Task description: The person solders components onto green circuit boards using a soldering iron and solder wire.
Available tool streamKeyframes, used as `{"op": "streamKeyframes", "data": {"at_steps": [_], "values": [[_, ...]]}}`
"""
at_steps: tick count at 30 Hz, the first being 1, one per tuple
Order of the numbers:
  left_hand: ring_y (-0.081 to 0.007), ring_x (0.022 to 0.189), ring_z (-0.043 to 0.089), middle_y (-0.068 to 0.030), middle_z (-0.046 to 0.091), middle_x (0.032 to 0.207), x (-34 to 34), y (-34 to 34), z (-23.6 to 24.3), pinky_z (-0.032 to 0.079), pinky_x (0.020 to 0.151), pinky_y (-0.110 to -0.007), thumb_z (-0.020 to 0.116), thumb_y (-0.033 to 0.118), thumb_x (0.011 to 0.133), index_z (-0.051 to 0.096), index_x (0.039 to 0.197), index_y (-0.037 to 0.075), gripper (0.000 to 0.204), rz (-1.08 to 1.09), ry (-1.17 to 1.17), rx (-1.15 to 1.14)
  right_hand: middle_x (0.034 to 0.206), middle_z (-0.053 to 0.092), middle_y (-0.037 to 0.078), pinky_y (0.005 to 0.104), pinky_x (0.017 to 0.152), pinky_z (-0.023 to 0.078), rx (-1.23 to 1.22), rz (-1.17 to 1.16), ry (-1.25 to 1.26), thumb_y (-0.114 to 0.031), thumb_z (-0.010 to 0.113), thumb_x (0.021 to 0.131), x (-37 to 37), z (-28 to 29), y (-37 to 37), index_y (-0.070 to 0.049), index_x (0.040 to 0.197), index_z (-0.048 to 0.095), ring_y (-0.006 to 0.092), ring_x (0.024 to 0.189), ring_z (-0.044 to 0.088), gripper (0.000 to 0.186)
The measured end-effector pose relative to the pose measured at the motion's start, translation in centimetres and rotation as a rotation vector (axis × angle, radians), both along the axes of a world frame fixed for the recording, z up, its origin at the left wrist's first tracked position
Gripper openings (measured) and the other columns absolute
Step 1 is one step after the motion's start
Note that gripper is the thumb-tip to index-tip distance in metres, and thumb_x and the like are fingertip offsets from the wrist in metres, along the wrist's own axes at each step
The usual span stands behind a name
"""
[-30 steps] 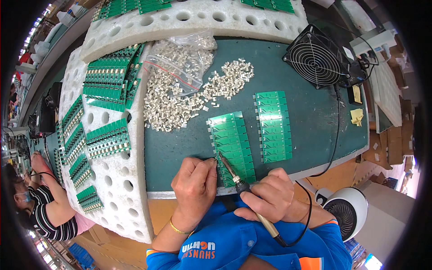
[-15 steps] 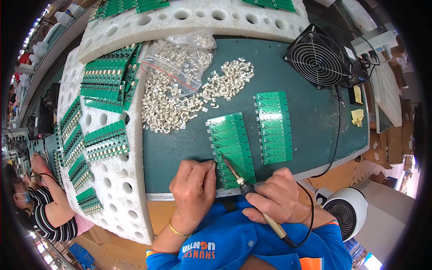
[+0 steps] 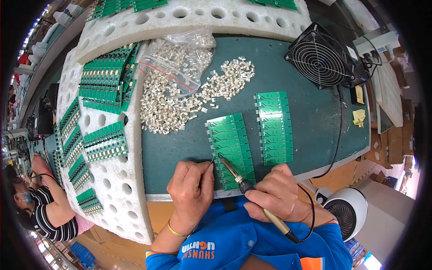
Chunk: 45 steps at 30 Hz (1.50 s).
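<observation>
Black fan (image 3: 317, 60), square, wire grille: upper right. White power strip (image 3: 377, 43): upper right, beside the fan. White fan (image 3: 347, 208), round: lower right. Brown cartons (image 3: 383, 150), several: right. Co-worker (image 3: 47, 220), striped top: lower left. Blue crate (image 3: 82, 254): bottom left.

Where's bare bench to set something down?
Roomiest: green bench top, from the right circuit board to the black cable. Also: between connector pile and left hand; between pile and black fan. Crowded: around the soldering iron and right hand; left foam slab, partly covered with boards.
</observation>
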<state>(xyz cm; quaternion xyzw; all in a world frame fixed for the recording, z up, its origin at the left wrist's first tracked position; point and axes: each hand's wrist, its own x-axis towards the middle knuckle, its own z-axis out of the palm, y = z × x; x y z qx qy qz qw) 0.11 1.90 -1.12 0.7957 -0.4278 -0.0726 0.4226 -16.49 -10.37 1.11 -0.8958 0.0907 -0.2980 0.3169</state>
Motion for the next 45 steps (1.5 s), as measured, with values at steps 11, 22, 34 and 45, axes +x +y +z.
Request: {"op": "streamKeyframes", "data": {"at_steps": [11,22,34,45], "values": [[-0.0247,0.062,0.062,-0.0101,0.060,0.074,-0.1,0.1,0.0,0.049,0.054,-0.035,0.078,-0.003,0.077,0.071,0.086,0.003,0.013,0.016,0.017,0.002,0.070,0.058,-0.002,0.0326,0.060,0.038,-0.101,-0.035,0.024,-0.017,0.081,0.070,-0.7,0.7,-0.1,-0.012,0.095,0.069,0.0169,0.059,0.054,0.028],[-0.0159,0.059,0.053,-0.0088,0.058,0.078,0.0,0.4,-0.1,0.042,0.052,-0.028,0.075,-0.001,0.085,0.064,0.087,0.000,0.011,0.001,0.019,-0.061,0.071,0.060,-0.001,0.0334,0.061,0.040,-0.004,-0.027,0.004,-0.017,0.080,0.073,-0.9,0.7,-0.8,-0.012,0.096,0.069,0.0181,0.059,0.055,0.026],[-0.0194,0.068,0.055,-0.0088,0.059,0.079,-0.3,1.1,0.6,0.044,0.060,-0.030,0.074,-0.003,0.083,0.069,0.089,0.001,0.008,0.004,0.090,-0.042,0.071,0.062,0.000,0.0339,0.064,0.043,0.086,0.007,0.004,-0.015,0.080,0.074,-1.0,0.7,-0.9,-0.011,0.094,0.068,0.0188,0.060,0.057,0.023],[-0.0211,0.069,0.059,-0.0077,0.063,0.076,-0.4,1.3,-0.1,0.047,0.062,-0.032,0.080,-0.003,0.077,0.068,0.083,0.002,0.015,0.007,-0.023,-0.056,0.066,0.062,0.005,0.0357,0.061,0.039,0.145,-0.031,-0.123,-0.005,0.077,0.070,-0.7,-0.3,-0.2,-0.005,0.089,0.067,0.0213,0.056,0.055,0.022]]}}
